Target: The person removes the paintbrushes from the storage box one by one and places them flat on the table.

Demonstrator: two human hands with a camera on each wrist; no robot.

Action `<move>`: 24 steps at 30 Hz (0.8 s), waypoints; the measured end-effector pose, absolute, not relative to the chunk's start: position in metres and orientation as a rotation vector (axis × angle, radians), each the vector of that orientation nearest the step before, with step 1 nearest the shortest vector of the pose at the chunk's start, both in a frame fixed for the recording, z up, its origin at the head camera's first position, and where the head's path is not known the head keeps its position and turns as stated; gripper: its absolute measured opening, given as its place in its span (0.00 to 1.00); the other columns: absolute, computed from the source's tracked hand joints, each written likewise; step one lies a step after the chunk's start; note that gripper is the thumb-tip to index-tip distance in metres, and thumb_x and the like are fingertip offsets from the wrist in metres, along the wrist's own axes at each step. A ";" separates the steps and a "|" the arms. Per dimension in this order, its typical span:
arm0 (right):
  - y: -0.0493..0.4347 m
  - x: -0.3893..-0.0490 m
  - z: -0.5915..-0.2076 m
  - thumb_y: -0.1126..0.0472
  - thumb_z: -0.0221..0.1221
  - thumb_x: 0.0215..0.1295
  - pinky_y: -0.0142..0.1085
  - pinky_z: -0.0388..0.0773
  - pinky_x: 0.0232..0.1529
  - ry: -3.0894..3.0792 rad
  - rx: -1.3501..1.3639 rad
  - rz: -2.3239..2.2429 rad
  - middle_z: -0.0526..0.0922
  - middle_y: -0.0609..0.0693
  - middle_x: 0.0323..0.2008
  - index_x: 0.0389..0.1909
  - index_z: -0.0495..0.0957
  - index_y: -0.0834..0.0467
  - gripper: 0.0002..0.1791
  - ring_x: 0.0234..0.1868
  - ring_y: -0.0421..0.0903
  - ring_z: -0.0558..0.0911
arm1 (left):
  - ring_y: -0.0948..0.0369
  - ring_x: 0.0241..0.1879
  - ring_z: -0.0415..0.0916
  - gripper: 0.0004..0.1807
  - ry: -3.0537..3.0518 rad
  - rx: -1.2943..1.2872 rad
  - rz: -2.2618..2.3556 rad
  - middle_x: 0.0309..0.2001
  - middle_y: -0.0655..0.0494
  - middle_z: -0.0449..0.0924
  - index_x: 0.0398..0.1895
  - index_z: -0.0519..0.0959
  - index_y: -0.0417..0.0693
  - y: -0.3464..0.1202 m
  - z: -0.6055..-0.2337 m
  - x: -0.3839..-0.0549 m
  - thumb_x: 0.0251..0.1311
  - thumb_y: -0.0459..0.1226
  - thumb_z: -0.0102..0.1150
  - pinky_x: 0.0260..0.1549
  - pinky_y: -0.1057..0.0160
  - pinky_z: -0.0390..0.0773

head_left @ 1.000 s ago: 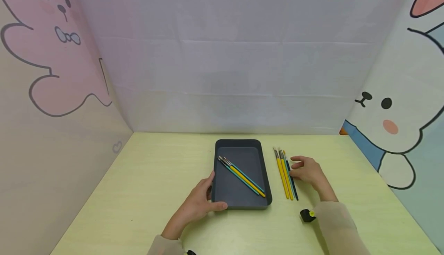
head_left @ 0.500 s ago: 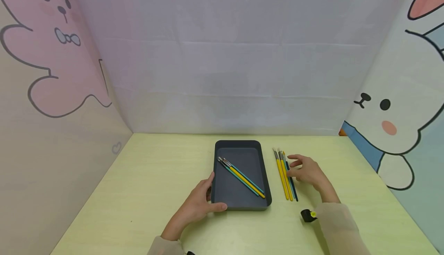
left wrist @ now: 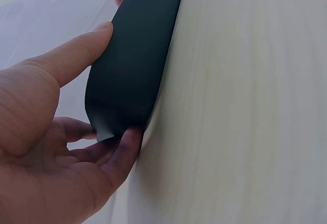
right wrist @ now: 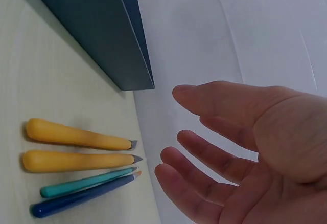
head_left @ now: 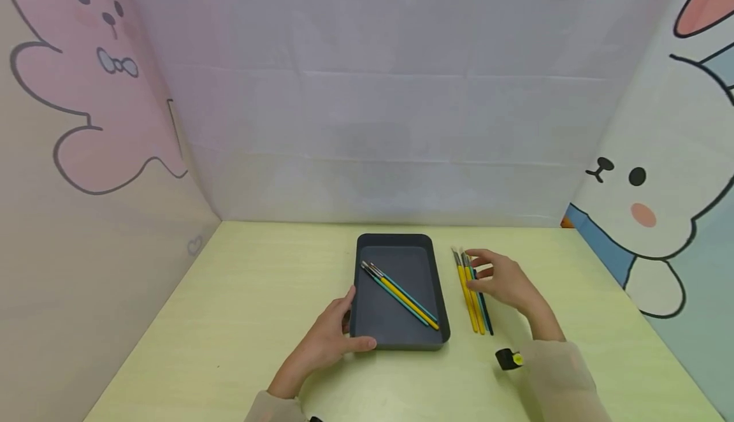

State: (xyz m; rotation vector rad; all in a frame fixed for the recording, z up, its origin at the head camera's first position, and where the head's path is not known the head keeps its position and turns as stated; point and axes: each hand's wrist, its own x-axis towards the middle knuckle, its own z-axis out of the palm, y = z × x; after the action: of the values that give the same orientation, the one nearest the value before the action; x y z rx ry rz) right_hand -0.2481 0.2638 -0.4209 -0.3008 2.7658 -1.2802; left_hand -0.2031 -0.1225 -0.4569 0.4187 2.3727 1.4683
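A dark grey rectangular tray (head_left: pixel 413 269) sits mid-table with a yellow paintbrush (head_left: pixel 421 313) and two teal ones lying slanted inside. My left hand (head_left: pixel 323 339) grips its near left corner, thumb on the near wall and fingers along the left side. The left wrist view shows those fingertips curled at the tray's corner (left wrist: pixel 127 65). To the tray's right lie two yellow paintbrushes (right wrist: pixel 79 160), a teal one (right wrist: pixel 87 184) and a dark blue one (right wrist: pixel 84 199). Over this group hovers my right hand (head_left: pixel 507 282), fingers loosely bent, nothing in it, partly covering the brushes.
A pale wooden table (head_left: pixel 258 282) carries everything. White sheeting (head_left: pixel 367 122) hangs behind it, and printed cartoon panels stand at both sides. A black wrist camera (head_left: pixel 507 359) is on the right sleeve.
My right hand has shifted left and slightly away from me, from beside the brushes to over them. The left hand stays at the tray's corner; brushes and tray have not moved.
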 end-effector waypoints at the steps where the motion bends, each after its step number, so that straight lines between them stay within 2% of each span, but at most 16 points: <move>1: 0.261 -0.248 -0.419 0.63 0.71 0.68 0.53 0.86 0.52 2.777 -0.322 -1.273 0.77 0.70 0.64 0.76 0.68 0.64 0.38 0.59 0.68 0.82 | 0.48 0.65 0.76 0.65 2.374 0.417 1.466 0.75 0.35 0.61 0.87 0.44 0.43 -0.123 -0.457 -0.203 0.58 0.44 0.82 0.63 0.50 0.80; 7: 0.241 -0.254 -0.414 0.65 0.72 0.66 0.53 0.86 0.53 2.800 -0.480 -1.229 0.79 0.68 0.63 0.74 0.72 0.62 0.37 0.58 0.66 0.82 | 0.48 0.65 0.77 0.65 2.380 0.436 1.468 0.75 0.34 0.61 0.87 0.43 0.42 -0.123 -0.457 -0.202 0.58 0.44 0.81 0.62 0.52 0.81; 14: 0.211 -0.267 -0.401 0.68 0.71 0.65 0.47 0.87 0.49 2.737 -0.754 -1.116 0.78 0.67 0.61 0.74 0.71 0.64 0.36 0.55 0.66 0.82 | 0.48 0.64 0.77 0.65 2.379 0.428 1.476 0.75 0.34 0.61 0.87 0.44 0.42 -0.124 -0.456 -0.200 0.58 0.43 0.82 0.62 0.52 0.81; 18: 0.192 -0.276 -0.394 0.69 0.70 0.64 0.43 0.85 0.46 2.722 -0.850 -0.957 0.79 0.66 0.58 0.72 0.73 0.65 0.34 0.49 0.61 0.83 | 0.47 0.64 0.77 0.64 2.387 0.457 1.474 0.74 0.33 0.61 0.87 0.44 0.40 -0.125 -0.455 -0.200 0.59 0.44 0.81 0.61 0.51 0.82; 21: 0.179 -0.284 -0.390 0.69 0.69 0.63 0.42 0.82 0.42 2.701 -0.870 -0.828 0.81 0.66 0.57 0.70 0.75 0.66 0.33 0.42 0.53 0.82 | 0.50 0.63 0.77 0.65 2.391 0.457 1.454 0.74 0.35 0.62 0.87 0.43 0.42 -0.126 -0.456 -0.201 0.59 0.46 0.80 0.60 0.58 0.82; 24: 0.169 -0.293 -0.386 0.69 0.69 0.62 0.42 0.83 0.42 2.645 -0.851 -0.750 0.82 0.65 0.58 0.71 0.75 0.66 0.34 0.43 0.52 0.83 | 0.51 0.63 0.78 0.65 2.382 0.468 1.452 0.74 0.36 0.61 0.87 0.43 0.42 -0.126 -0.459 -0.203 0.60 0.46 0.80 0.58 0.64 0.82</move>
State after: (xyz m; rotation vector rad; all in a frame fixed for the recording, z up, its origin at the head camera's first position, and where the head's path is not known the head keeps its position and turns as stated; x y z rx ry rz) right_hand -0.2927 0.1686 -0.3864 -0.8506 2.6454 -0.7503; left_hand -0.2030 -0.1258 -0.4593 0.4685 2.3817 1.4521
